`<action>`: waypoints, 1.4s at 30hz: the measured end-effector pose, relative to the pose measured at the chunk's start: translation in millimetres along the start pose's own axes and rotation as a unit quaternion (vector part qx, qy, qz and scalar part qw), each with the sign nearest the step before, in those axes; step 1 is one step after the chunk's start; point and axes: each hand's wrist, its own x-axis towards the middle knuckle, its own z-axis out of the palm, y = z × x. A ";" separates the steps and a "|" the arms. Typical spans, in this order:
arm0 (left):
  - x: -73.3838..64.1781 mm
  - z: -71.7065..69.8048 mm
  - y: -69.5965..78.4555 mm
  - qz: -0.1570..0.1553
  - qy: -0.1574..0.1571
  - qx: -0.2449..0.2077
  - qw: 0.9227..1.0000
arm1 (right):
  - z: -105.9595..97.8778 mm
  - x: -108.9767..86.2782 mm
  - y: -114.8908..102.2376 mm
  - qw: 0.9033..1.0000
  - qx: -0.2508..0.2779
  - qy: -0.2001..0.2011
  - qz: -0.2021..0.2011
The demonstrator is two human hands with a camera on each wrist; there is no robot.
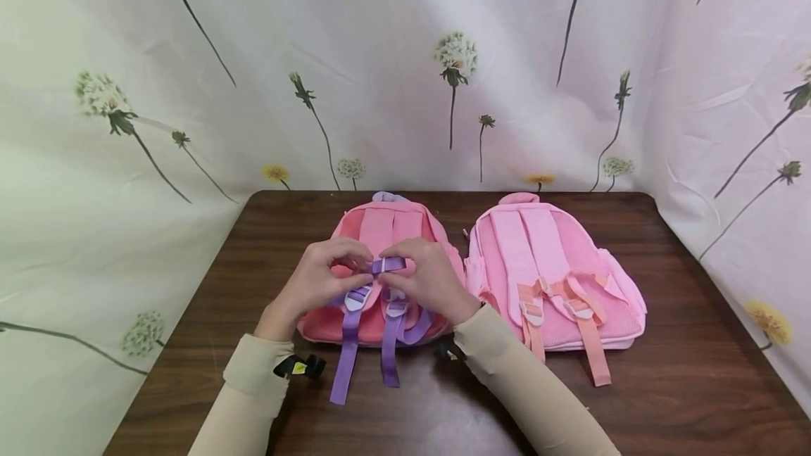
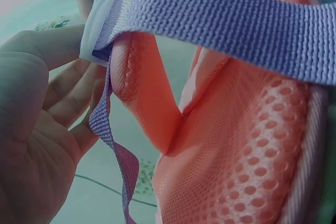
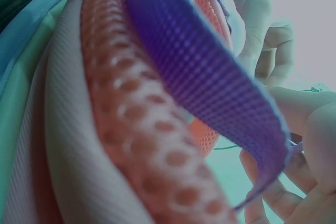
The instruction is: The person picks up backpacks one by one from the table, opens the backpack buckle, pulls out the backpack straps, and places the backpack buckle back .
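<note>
A coral-pink backpack (image 1: pixel 405 220) with purple straps lies on the table, its shoulder-strap side up. Over its middle, my left hand (image 1: pixel 315 276) and my right hand (image 1: pixel 436 283) face each other and pinch a short purple webbing strap (image 1: pixel 394 264) between thumbs and fingers. A narrow white band (image 1: pixel 383 265) crosses that webbing between the two hands. Below, white strap adjusters (image 1: pixel 357 298) carry long purple tails (image 1: pixel 345 361) that hang toward the front. In the left wrist view, the left thumb lies close to a white adjuster (image 2: pixel 98 27) threaded with purple webbing.
To the right lies a second, lighter pink backpack (image 1: pixel 488 245), its orange straps (image 1: pixel 595 354) joined across the middle. Both bags rest on a dark brown wooden table (image 1: pixel 209 357). A flower-printed cloth (image 1: pixel 393 90) hangs behind and along the sides.
</note>
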 end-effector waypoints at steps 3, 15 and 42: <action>0.7 -0.4 0.0 -0.014 -0.005 0.015 1.000 | -0.7 0.3 0.3 1.000 0.001 0.000 0.000; 4.2 0.3 2.1 -0.042 -0.017 0.043 0.998 | -1.0 0.7 0.4 1.000 -0.001 -0.002 -0.006; 4.7 3.1 2.3 -0.023 -0.002 0.055 0.998 | -1.3 0.7 0.0 1.000 0.006 -0.003 0.001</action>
